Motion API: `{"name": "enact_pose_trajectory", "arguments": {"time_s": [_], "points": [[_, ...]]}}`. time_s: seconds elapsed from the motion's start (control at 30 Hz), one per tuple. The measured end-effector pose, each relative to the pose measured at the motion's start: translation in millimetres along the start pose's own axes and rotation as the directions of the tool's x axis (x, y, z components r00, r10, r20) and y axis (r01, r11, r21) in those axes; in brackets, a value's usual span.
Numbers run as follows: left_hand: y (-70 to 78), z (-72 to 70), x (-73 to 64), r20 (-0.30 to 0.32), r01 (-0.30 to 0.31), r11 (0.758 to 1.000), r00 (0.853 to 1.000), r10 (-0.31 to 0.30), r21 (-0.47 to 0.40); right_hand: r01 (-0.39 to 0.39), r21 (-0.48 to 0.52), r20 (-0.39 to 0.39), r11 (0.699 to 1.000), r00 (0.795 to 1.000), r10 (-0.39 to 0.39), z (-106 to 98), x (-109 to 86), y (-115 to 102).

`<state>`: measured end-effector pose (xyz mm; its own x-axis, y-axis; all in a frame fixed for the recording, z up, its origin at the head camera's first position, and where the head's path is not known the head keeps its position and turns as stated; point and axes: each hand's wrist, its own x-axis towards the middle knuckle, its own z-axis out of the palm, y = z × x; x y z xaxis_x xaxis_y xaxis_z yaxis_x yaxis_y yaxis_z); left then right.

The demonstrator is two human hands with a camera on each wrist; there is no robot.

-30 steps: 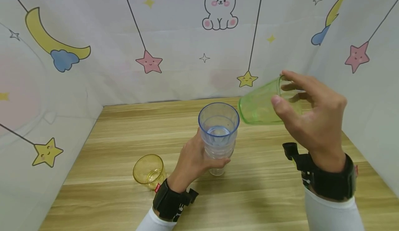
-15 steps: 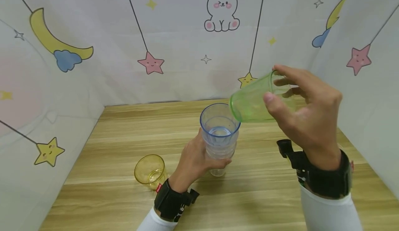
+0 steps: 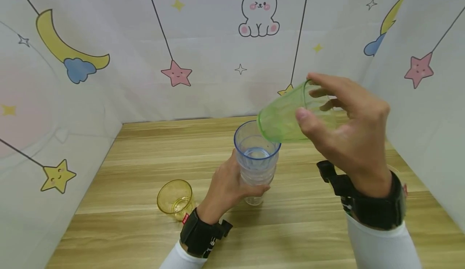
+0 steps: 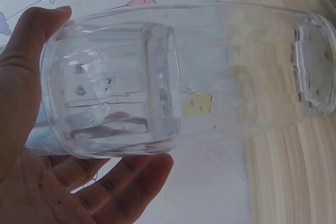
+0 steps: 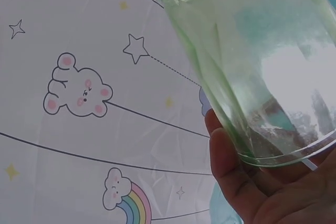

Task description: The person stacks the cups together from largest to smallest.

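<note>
In the head view my left hand (image 3: 227, 186) grips a tall clear glass (image 3: 254, 200), with a blue-rimmed clear cup (image 3: 247, 138) nested in its top. The left wrist view shows fingers and thumb round the upper end of the clear glass (image 4: 205, 72) and the inner cup reaching partway down. My right hand (image 3: 348, 128) pinches a translucent green cup (image 3: 281, 119) by its wide end. That cup is tilted, its narrow base pointing left and overlapping the blue rim in the head view; whether they touch I cannot tell. The right wrist view shows the green cup (image 5: 231, 61) close up.
A yellow transparent cup (image 3: 176, 196) stands upright on the wooden table (image 3: 145, 152), left of my left wrist. A small red tag (image 3: 405, 189) shows beside the right wrist strap, its object mostly hidden. Printed white cloth (image 3: 207, 43) encloses the back and sides.
My right hand has moved left with the green cup, bringing its base from beside the blue-rimmed cup to over its right edge in the head view. The left hand has stayed nearly still.
</note>
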<state>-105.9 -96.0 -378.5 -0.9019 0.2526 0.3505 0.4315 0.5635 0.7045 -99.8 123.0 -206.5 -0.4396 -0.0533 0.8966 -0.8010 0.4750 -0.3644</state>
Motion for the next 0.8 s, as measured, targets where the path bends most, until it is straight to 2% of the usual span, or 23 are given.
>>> {"name": "enact_pose_trajectory", "arguments": {"time_s": [0.37, 0.57, 0.8], "points": [[-1.1, 0.2, 0.0, 0.005, -0.002, 1.000, 1.000, 0.002, 0.002, 0.055, 0.009, 0.085, 0.998, 0.995, -0.056, 12, 0.2, -4], [-2.0, 0.8, 0.0, -0.001, 0.008, 1.000, 1.000, -0.008, 0.025, 0.075, -0.026, 0.228, 0.997, 0.971, -0.067, 16, -2.1, -2], [-1.6, 1.4, -0.6, -0.011, 0.013, 1.000, 1.000, -0.013, 0.021, 0.076, 0.004, 0.290, 0.997, 0.954, -0.074, 27, -5.5, -4]]}}
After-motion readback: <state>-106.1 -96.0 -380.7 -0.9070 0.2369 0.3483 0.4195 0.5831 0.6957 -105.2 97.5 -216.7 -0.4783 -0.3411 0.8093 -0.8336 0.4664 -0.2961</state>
